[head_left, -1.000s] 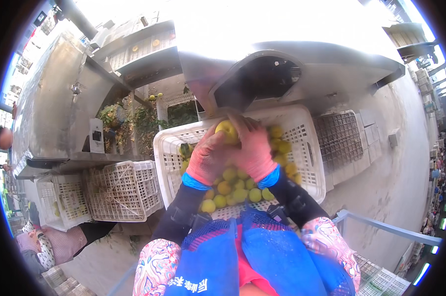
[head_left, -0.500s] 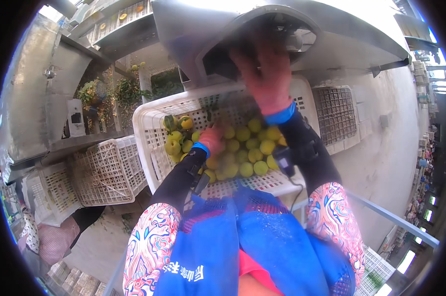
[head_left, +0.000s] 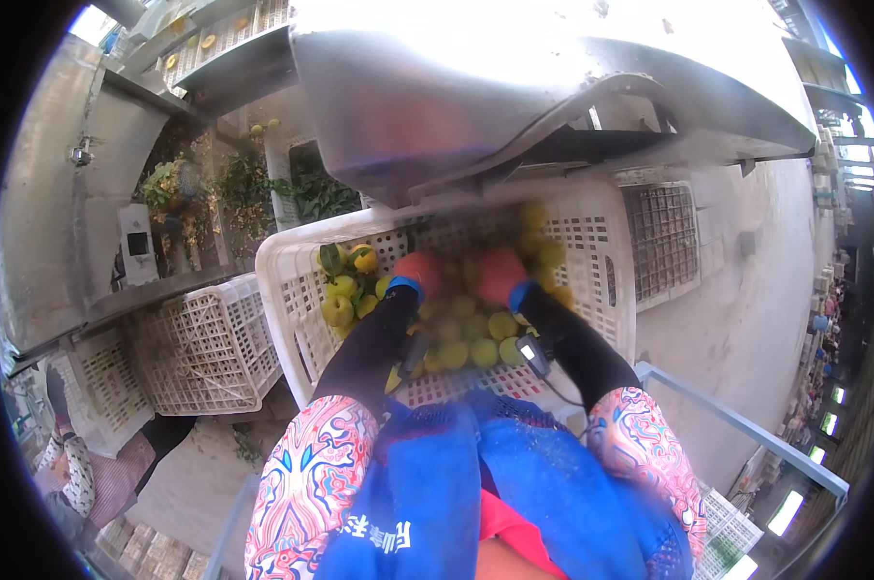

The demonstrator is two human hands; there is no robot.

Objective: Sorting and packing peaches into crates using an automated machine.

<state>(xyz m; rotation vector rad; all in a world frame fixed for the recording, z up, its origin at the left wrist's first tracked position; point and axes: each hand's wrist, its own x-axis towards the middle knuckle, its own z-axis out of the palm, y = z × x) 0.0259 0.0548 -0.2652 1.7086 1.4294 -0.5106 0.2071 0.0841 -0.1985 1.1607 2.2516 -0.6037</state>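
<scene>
A white plastic crate (head_left: 280, 324) with perforated walls stands before me, holding many round yellow-green fruits (head_left: 453, 355) that look like citrus. My left hand (head_left: 419, 275) is down among the fruits left of the crate's middle. Close to its right, my right hand (head_left: 501, 275) also reaches into the pile. Motion smears both hands, and their fingers cannot be made out, nor can anything they may hold. A more orange fruit (head_left: 363, 258) lies by some leaves at the crate's left end. Blurred fruits (head_left: 545, 253) show beyond my right hand.
A grey metal chute (head_left: 379, 77) with a curved lip overhangs the crate's far side. Stained white crates (head_left: 200, 343) stand at the left, near another person (head_left: 118, 478). A dark-grated crate (head_left: 661, 232) lies on the right, and a blue-grey rail (head_left: 746, 425) runs at the lower right.
My right hand has come down from the chute opening into the crate, beside my left hand. The left hand stays among the fruits. Blurred fruits now show at the crate's far right.
</scene>
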